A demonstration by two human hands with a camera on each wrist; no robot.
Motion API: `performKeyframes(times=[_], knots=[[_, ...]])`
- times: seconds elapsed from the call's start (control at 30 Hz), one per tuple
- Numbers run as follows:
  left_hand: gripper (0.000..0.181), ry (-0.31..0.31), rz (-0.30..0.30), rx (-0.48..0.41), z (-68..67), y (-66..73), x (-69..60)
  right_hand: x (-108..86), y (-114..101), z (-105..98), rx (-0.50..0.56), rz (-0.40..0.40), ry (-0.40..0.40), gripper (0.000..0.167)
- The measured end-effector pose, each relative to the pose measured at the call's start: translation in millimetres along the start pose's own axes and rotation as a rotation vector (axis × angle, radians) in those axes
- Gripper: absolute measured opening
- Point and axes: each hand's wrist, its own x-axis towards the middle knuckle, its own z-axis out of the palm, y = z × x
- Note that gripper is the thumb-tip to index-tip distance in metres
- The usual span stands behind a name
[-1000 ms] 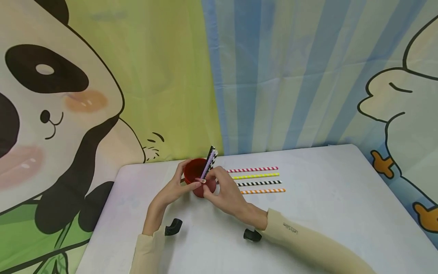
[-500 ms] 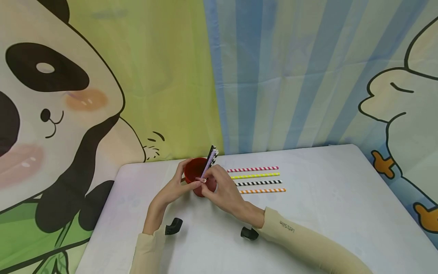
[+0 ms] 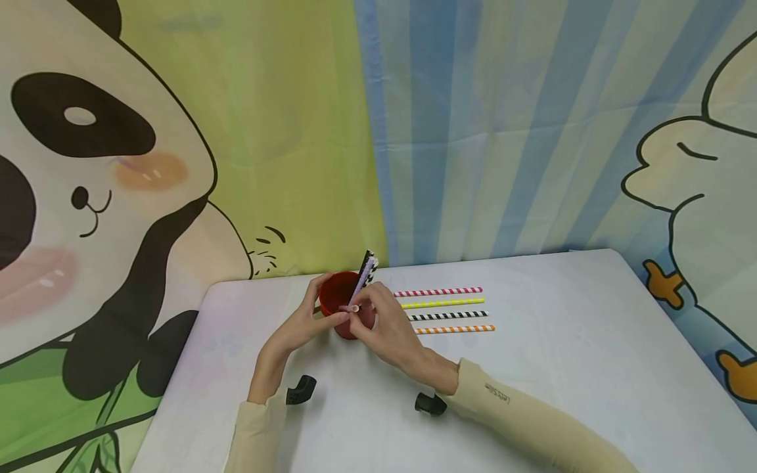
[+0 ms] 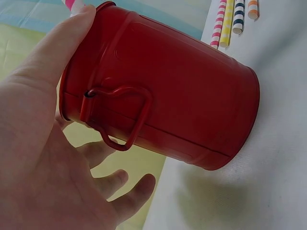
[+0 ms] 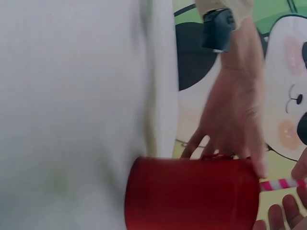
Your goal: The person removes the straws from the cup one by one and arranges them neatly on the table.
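Note:
My left hand holds a red metal bucket with a wire handle at its side. In the left wrist view the thumb lies at the rim, with several fingertips off the wall below. The right hand pinches a pink-and-white striped paper straw at the bucket's mouth, its end pointing toward the camera in the head view. A lilac straw and black-and-white patterned straws lean out over the far right rim. How far the pinched straw reaches inside is hidden.
On the white table, right of the bucket, lie a red-striped straw, a yellow one, a black-striped one and an orange one. A printed curtain hangs behind. Black wrist devices sit below the forearms.
The pinched straw's near end has shifted slightly up and right at the rim, and my right hand moved a little left. My left hand stays on the bucket.

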Motion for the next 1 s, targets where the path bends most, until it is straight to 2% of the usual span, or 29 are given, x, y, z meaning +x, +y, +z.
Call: performKeyframes(times=[0.17,0.3,0.57,0.93,1.0], knots=[[0.086,0.005,-0.003,-0.002,0.9,0.0,0.9,-1.9,-8.2,-9.5,0.116,0.131,0.032,0.019],[0.086,0.009,-0.005,0.000,1.0,0.9,0.8,-2.6,-12.4,-17.8,0.147,0.186,0.065,0.020],[0.087,0.011,-0.018,-0.002,0.7,-0.2,1.4,-4.4,-16.0,-37.1,0.223,0.243,0.108,0.019],[0.086,0.008,-0.020,0.008,0.6,0.2,1.1,-12.1,-14.2,-58.7,0.246,0.297,0.128,0.016],[0.085,0.007,-0.017,0.009,0.4,0.7,0.8,-12.2,-22.7,-66.2,0.248,0.306,0.132,0.016]])
